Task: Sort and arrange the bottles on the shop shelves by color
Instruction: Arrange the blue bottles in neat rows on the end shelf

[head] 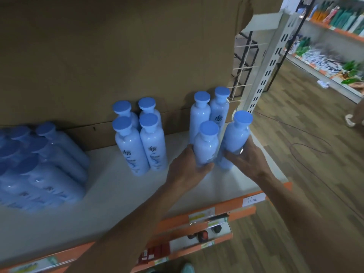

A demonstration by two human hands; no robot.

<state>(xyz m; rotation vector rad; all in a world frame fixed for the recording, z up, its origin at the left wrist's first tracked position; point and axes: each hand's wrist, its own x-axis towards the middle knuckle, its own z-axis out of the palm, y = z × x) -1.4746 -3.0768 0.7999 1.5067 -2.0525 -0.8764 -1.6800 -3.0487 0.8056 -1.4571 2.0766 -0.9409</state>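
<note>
Light blue bottles with blue caps stand on a white shelf (110, 194). My left hand (187, 166) grips one bottle (206, 146) at its lower body, near the shelf's right end. My right hand (246, 156) holds a second bottle (235, 138) just to the right of it. Both bottles are upright, with their bases at the shelf surface. Two more bottles (208, 113) stand directly behind them against the cardboard back. A block of several bottles (139, 138) stands in the middle, and a larger cluster (39, 164) fills the left.
Brown cardboard (118, 56) backs the shelf. The shelf front has an orange edge strip (226, 205) with price labels, and lower shelves hold small items. A perforated white upright (269, 71) marks the right end. Another stocked shelf (334, 36) stands across the wooden floor.
</note>
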